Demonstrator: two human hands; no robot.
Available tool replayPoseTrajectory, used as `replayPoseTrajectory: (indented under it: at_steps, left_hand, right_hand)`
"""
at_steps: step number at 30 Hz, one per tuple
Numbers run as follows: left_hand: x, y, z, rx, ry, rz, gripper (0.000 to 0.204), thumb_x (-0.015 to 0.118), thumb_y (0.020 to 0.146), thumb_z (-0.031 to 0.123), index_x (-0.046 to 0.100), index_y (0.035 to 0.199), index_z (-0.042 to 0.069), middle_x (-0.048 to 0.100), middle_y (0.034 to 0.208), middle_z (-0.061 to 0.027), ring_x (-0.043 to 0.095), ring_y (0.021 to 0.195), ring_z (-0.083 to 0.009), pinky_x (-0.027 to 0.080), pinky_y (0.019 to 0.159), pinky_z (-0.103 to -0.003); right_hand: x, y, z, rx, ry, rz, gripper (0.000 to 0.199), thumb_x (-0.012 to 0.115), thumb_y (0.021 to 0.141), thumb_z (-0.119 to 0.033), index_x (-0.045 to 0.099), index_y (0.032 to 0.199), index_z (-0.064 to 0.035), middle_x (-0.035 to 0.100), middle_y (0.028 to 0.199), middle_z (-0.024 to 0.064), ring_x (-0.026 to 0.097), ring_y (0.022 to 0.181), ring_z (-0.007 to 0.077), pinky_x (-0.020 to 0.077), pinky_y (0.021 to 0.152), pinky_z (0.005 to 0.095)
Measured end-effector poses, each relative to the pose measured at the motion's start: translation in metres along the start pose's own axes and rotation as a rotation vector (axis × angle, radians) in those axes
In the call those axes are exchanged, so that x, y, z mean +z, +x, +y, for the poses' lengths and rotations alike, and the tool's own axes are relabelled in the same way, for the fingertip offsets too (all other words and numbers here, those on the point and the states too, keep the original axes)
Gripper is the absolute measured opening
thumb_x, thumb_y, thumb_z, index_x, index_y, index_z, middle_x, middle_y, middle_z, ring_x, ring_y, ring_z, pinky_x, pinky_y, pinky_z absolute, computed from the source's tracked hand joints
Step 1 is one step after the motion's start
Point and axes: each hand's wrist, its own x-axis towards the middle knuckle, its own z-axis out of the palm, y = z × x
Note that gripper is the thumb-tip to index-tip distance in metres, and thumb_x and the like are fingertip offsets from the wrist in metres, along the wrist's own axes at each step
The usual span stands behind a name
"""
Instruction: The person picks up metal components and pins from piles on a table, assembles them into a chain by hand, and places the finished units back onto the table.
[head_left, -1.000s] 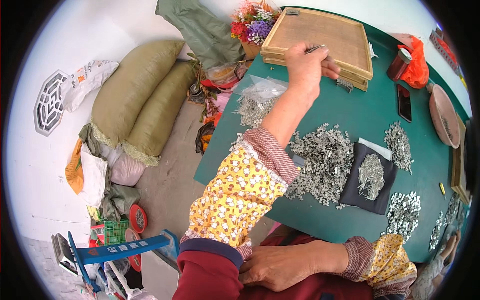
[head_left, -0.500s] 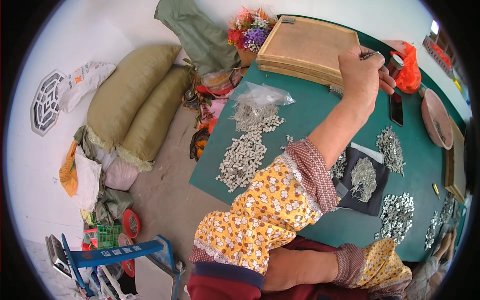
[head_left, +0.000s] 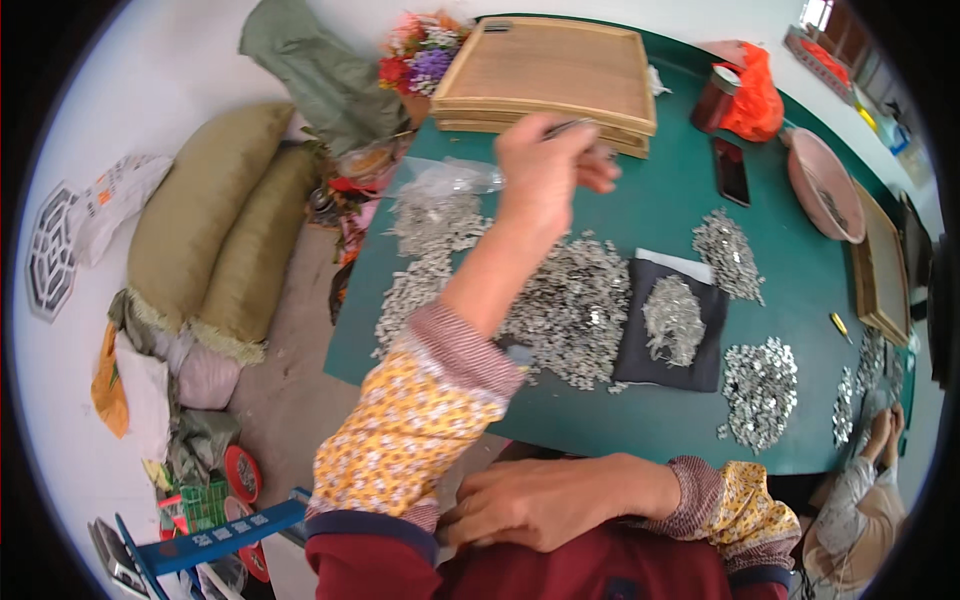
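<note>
My left hand [head_left: 548,165] is raised over the table, just in front of the stacked wooden trays [head_left: 640,112]. Its thumb and fingers pinch a small dark metal strip [head_left: 570,127]. A similar metal strip [head_left: 496,28] lies on the top tray's far left corner. Below my left forearm spreads a wide heap of small metal pieces [head_left: 570,310]. My right hand [head_left: 540,500] rests low against my lap, beside my left sleeve, with its fingers curled. Those fingertips are hidden, so what they hold, if anything, does not show.
A dark cloth [head_left: 640,360] carries a pile of thin metal pins [head_left: 673,320]. More metal piles [head_left: 760,395] lie to the right. At the back right are a phone [head_left: 731,170], a jar [head_left: 714,98], a red bag [head_left: 755,95] and a pink basin [head_left: 822,185]. A person [head_left: 860,500] sits far right.
My view has shifted to the right. My left hand, still pinching the metal strip, has moved left across the trays' front. My right hand has come into view from behind my left sleeve.
</note>
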Motion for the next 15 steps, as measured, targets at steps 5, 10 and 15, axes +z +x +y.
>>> replayPoseTrajectory:
  at_steps: [5,10,15]
  left_hand:
    - [-0.058,-0.025,-0.011,-0.089,0.090,0.145,0.017,0.066,0.088,0.007,0.059,0.097,-0.006,0.067,0.078,-0.0151,0.066,0.062,-0.0211,0.053,0.050,-0.029]
    - [-0.099,-0.030,0.004,-0.133,0.178,0.236,0.016,0.065,0.089,0.007,0.057,0.097,-0.006,0.067,0.080,-0.0152,0.066,0.062,-0.0210,0.053,0.052,-0.029]
    - [-0.063,0.014,0.020,0.062,0.143,0.152,0.018,0.063,0.089,0.005,0.057,0.099,-0.009,0.066,0.078,-0.0169,0.066,0.060,-0.0225,0.054,0.050,-0.031]
  right_hand:
    - [-0.029,-0.074,0.006,0.303,-0.300,0.268,0.029,0.064,0.088,-0.010,0.059,0.115,-0.0033,0.062,0.098,0.0143,0.057,0.097,0.0314,0.0475,0.083,0.0407]
    - [-0.028,-0.092,0.002,0.520,-0.221,0.272,0.019,0.063,0.089,-0.013,0.065,0.104,-0.0024,0.063,0.095,0.0129,0.058,0.094,0.0296,0.0481,0.083,0.0402]
    - [-0.012,-0.012,0.019,0.235,-0.083,0.019,0.016,0.057,0.091,-0.013,0.062,0.093,0.0023,0.061,0.084,0.0175,0.057,0.081,0.0353,0.0461,0.077,0.0415]
